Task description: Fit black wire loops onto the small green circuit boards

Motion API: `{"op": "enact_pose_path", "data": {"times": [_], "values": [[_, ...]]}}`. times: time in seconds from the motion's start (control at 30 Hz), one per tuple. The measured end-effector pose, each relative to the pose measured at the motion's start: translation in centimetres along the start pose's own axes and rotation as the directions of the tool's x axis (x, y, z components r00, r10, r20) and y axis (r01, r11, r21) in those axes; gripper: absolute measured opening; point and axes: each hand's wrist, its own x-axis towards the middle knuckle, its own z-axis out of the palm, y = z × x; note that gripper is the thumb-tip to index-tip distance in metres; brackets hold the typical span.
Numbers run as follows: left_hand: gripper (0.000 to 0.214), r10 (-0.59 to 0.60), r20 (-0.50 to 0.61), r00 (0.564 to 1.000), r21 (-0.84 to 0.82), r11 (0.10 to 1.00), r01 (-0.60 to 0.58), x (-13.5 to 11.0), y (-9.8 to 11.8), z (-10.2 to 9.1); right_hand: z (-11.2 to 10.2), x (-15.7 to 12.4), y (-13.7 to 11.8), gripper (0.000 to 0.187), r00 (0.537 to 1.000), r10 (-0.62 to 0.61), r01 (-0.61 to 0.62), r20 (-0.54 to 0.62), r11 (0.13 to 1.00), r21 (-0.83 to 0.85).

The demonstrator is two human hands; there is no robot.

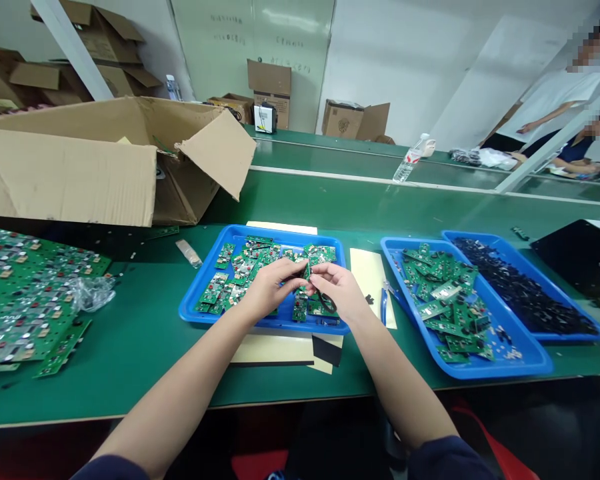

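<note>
Over the middle blue tray, my left hand pinches a small green circuit board, held edge-on to me. My right hand meets it from the other side, its thumb and fingertips closed on the same board. A dark curved piece shows beneath the right fingers; I cannot tell whether it is held or lies in the tray. Several small green circuit boards lie spread in the tray, partly hidden by both hands.
On the right stand a blue tray of boards and another of black parts. Blue-handled pliers lie on pale sheets. Left are large board panels, a plastic bag and an open carton. A bottle stands behind.
</note>
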Motion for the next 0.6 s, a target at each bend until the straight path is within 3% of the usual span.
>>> {"op": "enact_pose_path", "data": {"times": [0.17,0.6], "values": [[0.03,-0.135,0.054,0.989,-0.145,0.979,0.141,0.3,0.9,0.1,-0.2,0.1,0.1,0.02,0.997,-0.051,0.046,-0.049,0.993,-0.112],[0.032,-0.302,0.212,0.929,-0.385,0.849,0.363,0.7,1.6,-0.2,0.0,-0.3,-0.1,0.018,0.966,-0.236,0.177,-0.107,0.904,-0.39]]}}
